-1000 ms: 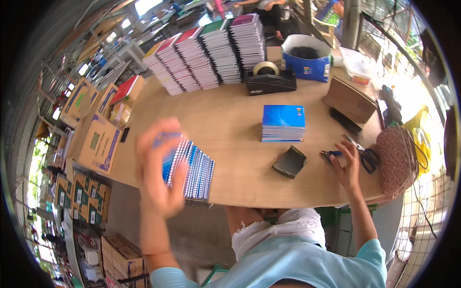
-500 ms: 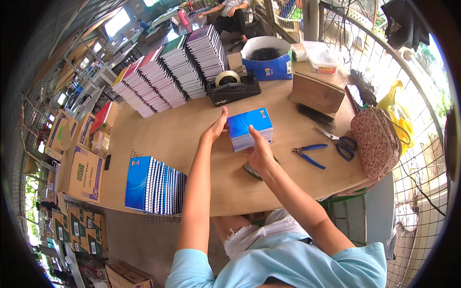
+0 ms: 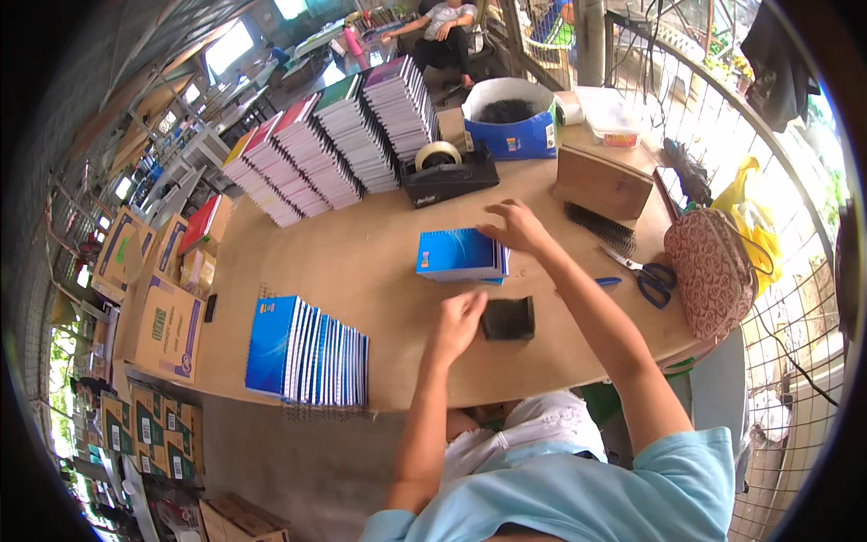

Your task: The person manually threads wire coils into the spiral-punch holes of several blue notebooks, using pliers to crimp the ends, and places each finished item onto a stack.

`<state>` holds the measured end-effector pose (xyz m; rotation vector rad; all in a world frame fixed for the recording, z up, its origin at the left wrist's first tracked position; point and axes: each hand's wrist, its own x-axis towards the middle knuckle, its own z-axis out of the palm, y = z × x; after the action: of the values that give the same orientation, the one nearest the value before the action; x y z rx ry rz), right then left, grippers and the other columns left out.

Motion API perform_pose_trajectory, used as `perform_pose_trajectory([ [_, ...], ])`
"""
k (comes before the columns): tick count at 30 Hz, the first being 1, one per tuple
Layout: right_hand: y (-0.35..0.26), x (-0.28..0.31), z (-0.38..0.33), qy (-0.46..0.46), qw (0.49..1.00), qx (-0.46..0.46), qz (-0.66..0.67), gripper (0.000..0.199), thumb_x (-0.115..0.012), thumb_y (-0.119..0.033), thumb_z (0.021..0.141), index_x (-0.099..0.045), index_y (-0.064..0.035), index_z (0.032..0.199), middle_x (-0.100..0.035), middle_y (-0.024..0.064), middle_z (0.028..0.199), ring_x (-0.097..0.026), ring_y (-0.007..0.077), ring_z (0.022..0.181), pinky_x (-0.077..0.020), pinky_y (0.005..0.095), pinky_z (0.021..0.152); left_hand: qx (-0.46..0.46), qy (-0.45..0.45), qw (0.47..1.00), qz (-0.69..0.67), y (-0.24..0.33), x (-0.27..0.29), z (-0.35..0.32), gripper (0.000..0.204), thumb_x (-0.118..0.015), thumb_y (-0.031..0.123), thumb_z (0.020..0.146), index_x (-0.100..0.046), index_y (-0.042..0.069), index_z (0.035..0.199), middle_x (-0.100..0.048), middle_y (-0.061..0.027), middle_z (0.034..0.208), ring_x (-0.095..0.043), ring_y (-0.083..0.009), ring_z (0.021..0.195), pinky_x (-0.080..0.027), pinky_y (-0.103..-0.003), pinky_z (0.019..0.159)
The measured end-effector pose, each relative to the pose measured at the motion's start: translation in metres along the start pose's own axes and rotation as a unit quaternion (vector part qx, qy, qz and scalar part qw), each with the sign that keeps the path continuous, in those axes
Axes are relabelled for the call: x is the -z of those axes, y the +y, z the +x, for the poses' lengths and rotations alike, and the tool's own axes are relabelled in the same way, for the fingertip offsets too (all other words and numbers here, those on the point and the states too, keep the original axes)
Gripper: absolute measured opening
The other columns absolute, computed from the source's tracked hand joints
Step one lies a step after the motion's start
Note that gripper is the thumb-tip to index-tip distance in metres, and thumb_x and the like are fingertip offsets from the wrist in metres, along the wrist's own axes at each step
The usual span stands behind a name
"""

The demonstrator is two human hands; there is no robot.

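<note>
A short stack of blue spiral notebooks (image 3: 447, 251) lies in the middle of the table, its wire-bound edge toward the far side. Over the stack's far right corner is my right hand (image 3: 518, 226), fingers apart; whether they touch the top cover is hard to tell. My left hand (image 3: 457, 323) hovers nearer to me, loosely bent and slightly blurred, with nothing visible in it. Beside its fingertips rests a small dark block or tray (image 3: 508, 319). Toward the left front, a long row of blue notebooks (image 3: 302, 350) leans with the covers overlapping.
Tall notebook stacks (image 3: 334, 135) and a tape dispenser (image 3: 450, 176) stand at the back. A blue bin (image 3: 510, 135) holds dark wire pieces. To the right are a wooden block (image 3: 603, 181), scissors (image 3: 652, 282), blue-handled pliers (image 3: 607, 281) partly hidden by my forearm, and a patterned bag (image 3: 711, 271).
The notebook stack has been turned, and its printed corner now faces left. My left hand has come back toward me; my right has moved to the far corner. The dark block shows more fully.
</note>
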<state>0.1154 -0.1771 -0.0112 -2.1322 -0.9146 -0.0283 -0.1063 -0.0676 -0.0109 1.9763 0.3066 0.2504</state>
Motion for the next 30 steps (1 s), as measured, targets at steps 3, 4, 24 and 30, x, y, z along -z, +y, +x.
perform_pose_trajectory([
  [3,-0.042,0.033,-0.099,0.021,0.994,-0.076,-0.078,0.074,-0.075,-0.062,0.079,-0.061,-0.0033,0.122,-0.058,0.0226,0.119,-0.056,0.0439,0.114,-0.0500,0.0503,0.095,-0.033,0.141,0.989,-0.019,0.022,0.050,-0.004,0.028,-0.067,0.025,0.099,-0.070,-0.002,0.097,-0.076,-0.0108,0.086,-0.073,-0.0182,0.083,-0.056,-0.033,0.080],
  [4,-0.049,0.025,-0.138,0.001,0.992,-0.082,-0.097,0.089,-0.072,-0.071,0.075,-0.056,-0.0034,0.131,-0.054,0.0248,0.128,-0.054,0.0438,0.118,-0.0479,0.0518,0.099,-0.022,0.225,0.974,-0.011,0.021,0.052,0.021,0.021,-0.069,0.021,0.097,-0.069,0.000,0.099,-0.075,-0.0112,0.086,-0.073,-0.0184,0.083,-0.056,-0.033,0.080],
  [24,0.065,0.088,-0.104,0.234,0.903,-0.060,-0.356,0.031,-0.082,-0.017,0.074,-0.069,-0.0091,0.102,-0.062,0.0119,0.108,-0.057,0.0324,0.107,-0.0494,0.0474,0.083,-0.273,0.309,0.908,0.074,0.049,0.072,-0.009,0.039,-0.056,-0.004,0.096,-0.058,0.002,0.135,-0.063,-0.0157,0.127,-0.064,-0.0233,0.104,-0.052,-0.037,0.090],
  [30,0.112,0.085,-0.097,0.219,0.901,0.025,-0.373,0.018,-0.078,-0.014,0.076,-0.071,-0.0127,0.093,-0.062,0.0105,0.105,-0.059,0.0281,0.105,-0.0472,0.0460,0.085,-0.222,0.312,0.913,0.144,-0.016,0.027,-0.134,0.029,-0.056,-0.009,0.094,-0.069,0.002,0.117,-0.063,-0.0150,0.107,-0.065,-0.0273,0.096,-0.054,-0.036,0.078],
])
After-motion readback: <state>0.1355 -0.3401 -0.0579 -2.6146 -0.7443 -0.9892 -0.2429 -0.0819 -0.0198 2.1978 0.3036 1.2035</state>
